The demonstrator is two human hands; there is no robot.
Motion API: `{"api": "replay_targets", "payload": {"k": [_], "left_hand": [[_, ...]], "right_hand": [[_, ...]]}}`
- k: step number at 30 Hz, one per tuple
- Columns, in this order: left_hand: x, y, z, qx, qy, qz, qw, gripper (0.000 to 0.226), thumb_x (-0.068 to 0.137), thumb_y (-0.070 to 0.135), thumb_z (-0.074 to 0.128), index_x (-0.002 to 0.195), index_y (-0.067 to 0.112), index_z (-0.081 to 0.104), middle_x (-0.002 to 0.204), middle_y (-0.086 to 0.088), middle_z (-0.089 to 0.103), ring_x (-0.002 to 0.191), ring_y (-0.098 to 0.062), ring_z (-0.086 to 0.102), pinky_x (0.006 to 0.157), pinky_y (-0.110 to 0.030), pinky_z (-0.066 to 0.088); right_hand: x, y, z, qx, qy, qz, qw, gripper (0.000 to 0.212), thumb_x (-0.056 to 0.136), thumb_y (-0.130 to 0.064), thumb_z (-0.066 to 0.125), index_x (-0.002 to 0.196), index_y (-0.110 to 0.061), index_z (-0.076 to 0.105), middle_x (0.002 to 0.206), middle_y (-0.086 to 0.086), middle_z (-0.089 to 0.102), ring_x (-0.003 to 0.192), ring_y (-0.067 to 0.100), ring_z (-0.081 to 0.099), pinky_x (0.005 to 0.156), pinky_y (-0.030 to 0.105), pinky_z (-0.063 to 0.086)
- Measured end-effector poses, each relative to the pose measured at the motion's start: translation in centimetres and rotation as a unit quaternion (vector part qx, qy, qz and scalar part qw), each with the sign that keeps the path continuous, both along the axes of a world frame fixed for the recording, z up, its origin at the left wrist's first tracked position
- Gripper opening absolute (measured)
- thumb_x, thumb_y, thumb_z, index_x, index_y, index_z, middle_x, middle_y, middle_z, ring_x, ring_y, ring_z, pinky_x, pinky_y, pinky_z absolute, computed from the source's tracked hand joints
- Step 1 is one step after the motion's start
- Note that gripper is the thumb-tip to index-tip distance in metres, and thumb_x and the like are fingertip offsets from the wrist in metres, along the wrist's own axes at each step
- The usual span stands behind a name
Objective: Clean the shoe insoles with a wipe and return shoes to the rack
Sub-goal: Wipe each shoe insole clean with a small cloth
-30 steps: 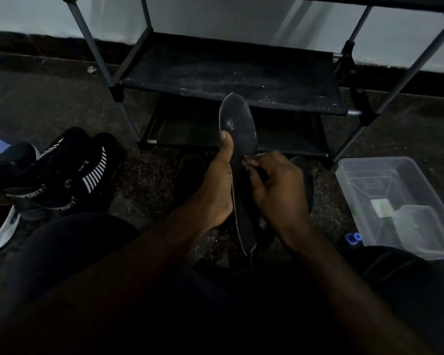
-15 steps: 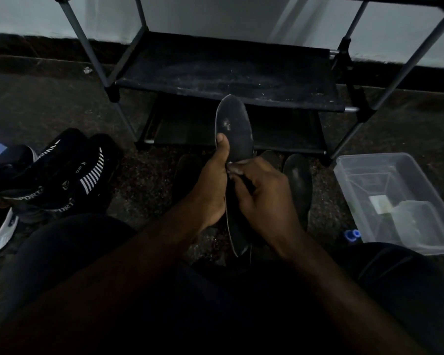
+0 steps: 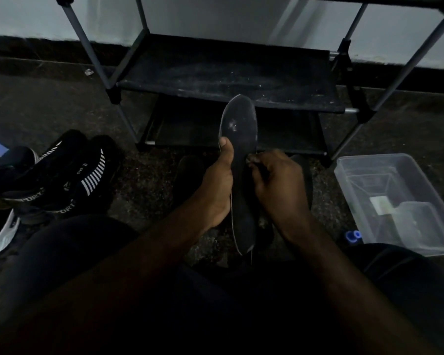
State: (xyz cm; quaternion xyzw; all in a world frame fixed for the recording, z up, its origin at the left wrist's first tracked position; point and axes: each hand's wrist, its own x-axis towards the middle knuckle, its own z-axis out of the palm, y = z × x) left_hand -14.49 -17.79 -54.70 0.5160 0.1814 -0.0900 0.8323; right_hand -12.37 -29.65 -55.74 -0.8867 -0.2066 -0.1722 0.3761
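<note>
Between my hands stands the insole [image 3: 241,129]: my left hand [image 3: 217,190] clamps its middle, thumb across the face. My right hand [image 3: 280,185] bunches at the far edge, contents unclear. Probably light and floppy, best gripped mid-length.

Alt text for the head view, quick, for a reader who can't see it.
A left hand holds a dark insole upright while the right hand pinches its edge. Shoe rack behind, black sneakers left, clear bin right.

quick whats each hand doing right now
Left hand: grips the insole, thumb on its face.
Right hand: fingers curled, pinching the insole's right edge.
</note>
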Motion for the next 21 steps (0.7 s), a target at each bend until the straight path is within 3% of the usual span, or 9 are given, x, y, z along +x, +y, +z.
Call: {"api": "replay_targets", "payload": {"k": [2,6,9,12,17,19,21], "left_hand": [[0.0,-0.2,0.1,-0.01,-0.002,-0.001,1.0,0.066,0.096,0.063,0.024,0.117,0.015,0.064,0.116,-0.009,0.07,0.112,-0.02,0.064,0.094,-0.032,0.049],[-0.2,0.1,0.3,0.002,-0.015,0.001,1.0,0.067,0.097,0.06,0.025,0.108,0.009,0.067,0.108,-0.012,0.072,0.102,-0.02,0.069,0.084,-0.027,0.053],[-0.2,0.1,0.4,-0.003,-0.012,0.0,1.0,0.064,0.097,0.06,0.025,0.11,0.012,0.066,0.112,-0.01,0.071,0.106,-0.019,0.068,0.091,-0.031,0.05],[-0.1,-0.2,0.1,-0.01,-0.013,0.002,1.0,0.061,0.098,0.058,0.025,0.113,0.014,0.065,0.113,-0.008,0.071,0.106,-0.018,0.067,0.089,-0.03,0.051],[-0.1,0.1,0.3,-0.005,-0.011,0.019,1.0,0.065,0.098,0.058,0.028,0.108,0.008,0.067,0.108,-0.012,0.073,0.104,-0.02,0.068,0.085,-0.027,0.053],[-0.1,0.2,0.4,-0.015,-0.013,0.019,1.0,0.061,0.099,0.056,0.026,0.106,0.012,0.067,0.101,-0.007,0.075,0.097,-0.016,0.07,0.08,-0.025,0.055],[0.0,0.0,0.5,-0.02,-0.012,0.008,1.0,0.061,0.099,0.057,0.025,0.113,0.013,0.064,0.108,-0.007,0.073,0.1,-0.016,0.069,0.084,-0.027,0.054]], "right_hand": [[-0.2,0.1,0.2,0.031,0.011,-0.01,0.999,0.008,0.089,-0.006,0.065,0.091,-0.005,0.073,0.088,0.008,0.069,0.082,0.02,0.064,0.076,0.038,0.053],[-2.7,1.2,0.8,0.042,0.006,0.073,0.996,0.015,0.087,-0.003,0.065,0.098,-0.005,0.074,0.095,0.006,0.071,0.089,0.016,0.065,0.082,0.024,0.051],[-1.1,0.4,0.4,0.035,-0.014,0.031,0.999,0.012,0.086,-0.002,0.066,0.096,-0.006,0.073,0.091,0.007,0.07,0.085,0.018,0.065,0.078,0.026,0.05],[-0.4,0.1,0.4,0.032,-0.007,-0.014,0.999,0.01,0.086,-0.002,0.066,0.093,-0.007,0.072,0.088,0.007,0.069,0.081,0.019,0.064,0.075,0.03,0.051],[-2.7,1.2,0.6,0.022,-0.007,0.091,0.996,0.015,0.087,-0.002,0.064,0.098,-0.006,0.073,0.094,0.006,0.069,0.087,0.018,0.064,0.081,0.028,0.051],[-1.6,0.6,0.4,0.008,-0.023,0.06,0.998,0.013,0.087,-0.003,0.065,0.098,-0.006,0.072,0.093,0.007,0.069,0.086,0.02,0.064,0.079,0.031,0.051],[-0.3,0.0,0.3,0.009,-0.023,0.001,1.0,0.01,0.088,-0.004,0.065,0.095,-0.007,0.072,0.09,0.008,0.068,0.083,0.02,0.064,0.076,0.034,0.052]]}}
